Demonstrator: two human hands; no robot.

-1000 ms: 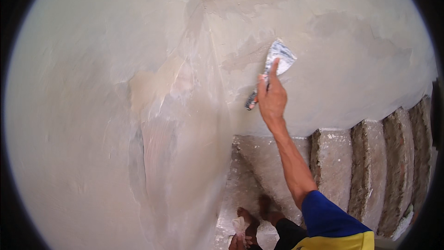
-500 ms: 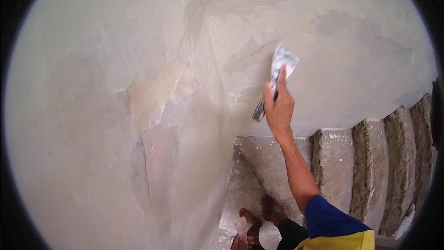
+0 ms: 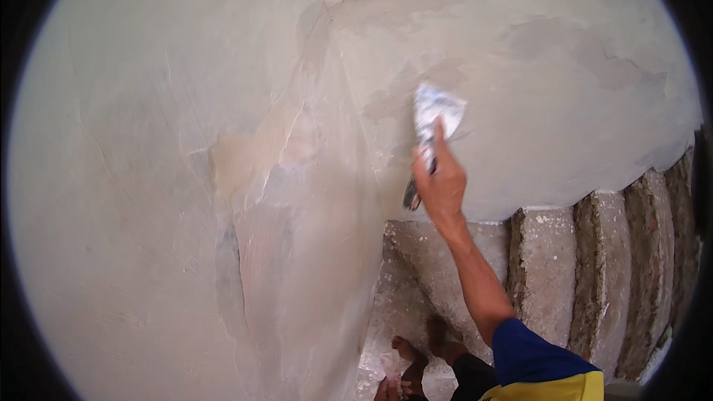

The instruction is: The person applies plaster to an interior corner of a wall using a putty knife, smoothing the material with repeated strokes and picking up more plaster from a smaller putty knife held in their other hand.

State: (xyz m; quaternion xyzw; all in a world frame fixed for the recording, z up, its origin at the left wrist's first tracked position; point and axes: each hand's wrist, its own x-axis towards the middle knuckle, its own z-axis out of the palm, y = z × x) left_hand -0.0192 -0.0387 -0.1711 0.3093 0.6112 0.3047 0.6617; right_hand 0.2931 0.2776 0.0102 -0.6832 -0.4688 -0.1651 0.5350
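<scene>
A pale wall point(image 3: 119, 267) fills most of our view, with rough stone steps point(image 3: 546, 271) going along the lower right and bare feet point(image 3: 405, 350) near the bottom. Since a second ago, the scraper point(image 3: 437, 108) has slid down the wall and its blade has turned to point more straight up. We can now see more of the damp-looking grey patch point(image 3: 444, 70) over the blade's top edge, so we judge that this stroke has gone past most of it.

Our right hand point(image 3: 443, 187) pinches the scraper between thumb and fingers, with one finger laid flat along the blade. Our left hand point(image 3: 391, 389) is low down by the feet, next to something whitish point(image 3: 391, 362); it is too small and blurry for us to tell how the fingers are set.

The blade is wide at the top, thin at the neck, and smeared white. The handle is dark. The wall looks chalky, with thin scratches and a tan patch point(image 3: 229, 162). The steps have crumbly brown fronts and white specks on top.
</scene>
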